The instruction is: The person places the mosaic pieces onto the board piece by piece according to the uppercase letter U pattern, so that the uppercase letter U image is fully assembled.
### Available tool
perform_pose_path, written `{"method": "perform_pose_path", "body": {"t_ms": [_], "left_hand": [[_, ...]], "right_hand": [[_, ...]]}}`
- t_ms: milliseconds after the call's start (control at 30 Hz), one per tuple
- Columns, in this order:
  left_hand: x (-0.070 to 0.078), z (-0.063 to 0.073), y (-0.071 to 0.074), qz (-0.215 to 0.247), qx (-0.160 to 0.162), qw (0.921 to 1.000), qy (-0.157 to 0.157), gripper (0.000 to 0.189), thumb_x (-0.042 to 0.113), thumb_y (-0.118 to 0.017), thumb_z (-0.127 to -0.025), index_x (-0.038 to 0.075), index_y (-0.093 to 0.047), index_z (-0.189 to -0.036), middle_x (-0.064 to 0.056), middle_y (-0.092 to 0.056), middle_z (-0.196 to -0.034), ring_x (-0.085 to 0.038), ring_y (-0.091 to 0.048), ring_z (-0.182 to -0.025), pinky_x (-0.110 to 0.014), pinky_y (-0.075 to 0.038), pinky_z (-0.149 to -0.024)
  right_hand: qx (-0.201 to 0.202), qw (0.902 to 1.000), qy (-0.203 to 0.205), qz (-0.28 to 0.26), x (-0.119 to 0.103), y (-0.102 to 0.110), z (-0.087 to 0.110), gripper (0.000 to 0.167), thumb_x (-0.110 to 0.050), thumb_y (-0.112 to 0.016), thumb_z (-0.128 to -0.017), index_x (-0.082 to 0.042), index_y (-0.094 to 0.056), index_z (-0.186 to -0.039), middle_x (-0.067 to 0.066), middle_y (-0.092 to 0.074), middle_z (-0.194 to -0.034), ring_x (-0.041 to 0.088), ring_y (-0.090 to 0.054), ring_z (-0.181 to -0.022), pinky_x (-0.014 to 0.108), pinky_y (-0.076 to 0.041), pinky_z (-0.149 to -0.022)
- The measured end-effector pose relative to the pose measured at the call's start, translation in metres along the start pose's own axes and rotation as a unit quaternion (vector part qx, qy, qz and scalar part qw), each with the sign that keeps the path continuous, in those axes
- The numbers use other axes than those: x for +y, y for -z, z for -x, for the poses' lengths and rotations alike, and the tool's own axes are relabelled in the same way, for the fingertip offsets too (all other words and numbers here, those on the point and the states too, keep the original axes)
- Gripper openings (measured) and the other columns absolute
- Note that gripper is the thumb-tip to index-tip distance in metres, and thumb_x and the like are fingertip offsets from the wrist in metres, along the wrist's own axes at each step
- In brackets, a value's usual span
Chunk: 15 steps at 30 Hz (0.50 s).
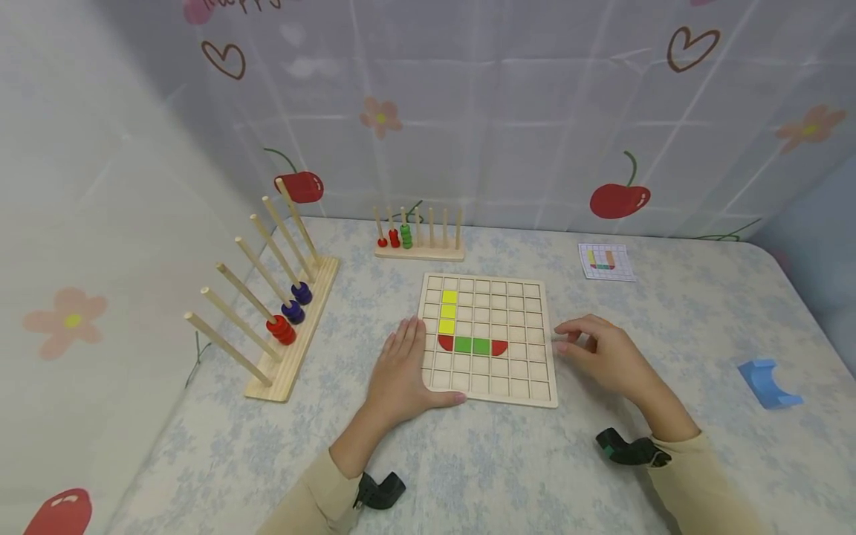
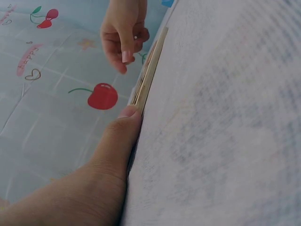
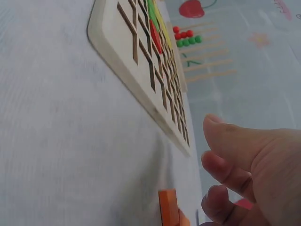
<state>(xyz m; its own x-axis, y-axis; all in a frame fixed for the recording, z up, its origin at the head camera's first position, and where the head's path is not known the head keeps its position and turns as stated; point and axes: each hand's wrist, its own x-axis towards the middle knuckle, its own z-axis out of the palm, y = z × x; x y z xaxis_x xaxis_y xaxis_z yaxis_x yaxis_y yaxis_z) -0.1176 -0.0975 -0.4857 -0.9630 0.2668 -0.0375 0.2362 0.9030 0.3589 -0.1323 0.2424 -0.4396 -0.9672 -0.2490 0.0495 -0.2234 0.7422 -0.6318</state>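
A wooden grid board (image 1: 481,386) lies flat on the table. In its cells are three yellow squares (image 1: 448,312) in a column, then two green squares (image 1: 472,346) in a row between two red quarter-round pieces (image 1: 499,348). My left hand (image 1: 397,371) rests at the board's lower left corner, fingers straight along the left edge, thumb against the front edge. Just off the right edge hovers my right hand (image 1: 605,357), fingers loosely bent, thumb apart from them, nothing visible between. Orange pieces (image 3: 168,207) lie on the table below it in the right wrist view.
A large peg stand (image 1: 294,364) with red and blue beads stands at left. Behind the board is a smaller peg stand (image 1: 420,253) with red and green beads. A printed pattern card (image 1: 606,262) lies at back right, and a blue curved block (image 1: 767,384) at far right.
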Motion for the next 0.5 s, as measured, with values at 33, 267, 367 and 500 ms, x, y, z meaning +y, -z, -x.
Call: {"method": "perform_pose_path", "body": {"t_ms": [33, 267, 367, 500], "left_hand": [[0.0, 0.0, 0.0, 0.0, 0.002, 1.0, -0.001, 0.139, 0.089, -0.063, -0.063, 0.005, -0.008, -0.159, -0.009, -0.006, -0.168, -0.023, -0.002, -0.157, -0.043, -0.009, -0.127], [-0.001, -0.001, -0.002, -0.002, -0.004, 1.0, 0.004, 0.14, 0.09, -0.062, -0.062, 0.006, -0.005, -0.16, -0.007, -0.003, -0.169, -0.02, 0.001, -0.157, -0.042, -0.007, -0.128], [-0.001, -0.001, -0.002, -0.001, 0.0, 1.0, 0.003, 0.14, 0.089, -0.062, -0.062, 0.006, -0.006, -0.16, -0.007, -0.003, -0.169, -0.02, 0.0, -0.157, -0.042, -0.007, -0.128], [-0.001, -0.001, -0.002, 0.0, 0.001, 1.0, 0.002, 0.14, 0.09, -0.062, -0.062, 0.006, -0.007, -0.159, -0.007, -0.004, -0.168, -0.021, 0.0, -0.157, -0.042, -0.007, -0.128]], "right_hand": [[0.004, 1.0, -0.001, 0.007, 0.004, 0.004, 0.002, 0.028, -0.026, -0.069, -0.094, -0.012, -0.069, -0.118, 0.001, -0.062, -0.098, 0.011, -0.046, -0.07, 0.023, -0.041, -0.059], [0.011, 0.9989, -0.031, 0.034, 0.025, 0.021, 0.016, 0.029, -0.029, -0.07, -0.093, -0.01, -0.071, -0.115, 0.002, -0.064, -0.098, 0.011, -0.047, -0.075, 0.023, -0.041, -0.062], [0.012, 0.9984, -0.036, 0.042, 0.031, 0.022, 0.019, 0.028, -0.028, -0.072, -0.092, -0.01, -0.072, -0.113, 0.002, -0.065, -0.098, 0.012, -0.048, -0.076, 0.022, -0.043, -0.063], [0.013, 0.9982, -0.033, 0.049, 0.035, 0.021, 0.021, 0.025, -0.024, -0.073, -0.091, -0.009, -0.072, -0.112, 0.002, -0.065, -0.094, 0.013, -0.048, -0.076, 0.022, -0.043, -0.063]]}}
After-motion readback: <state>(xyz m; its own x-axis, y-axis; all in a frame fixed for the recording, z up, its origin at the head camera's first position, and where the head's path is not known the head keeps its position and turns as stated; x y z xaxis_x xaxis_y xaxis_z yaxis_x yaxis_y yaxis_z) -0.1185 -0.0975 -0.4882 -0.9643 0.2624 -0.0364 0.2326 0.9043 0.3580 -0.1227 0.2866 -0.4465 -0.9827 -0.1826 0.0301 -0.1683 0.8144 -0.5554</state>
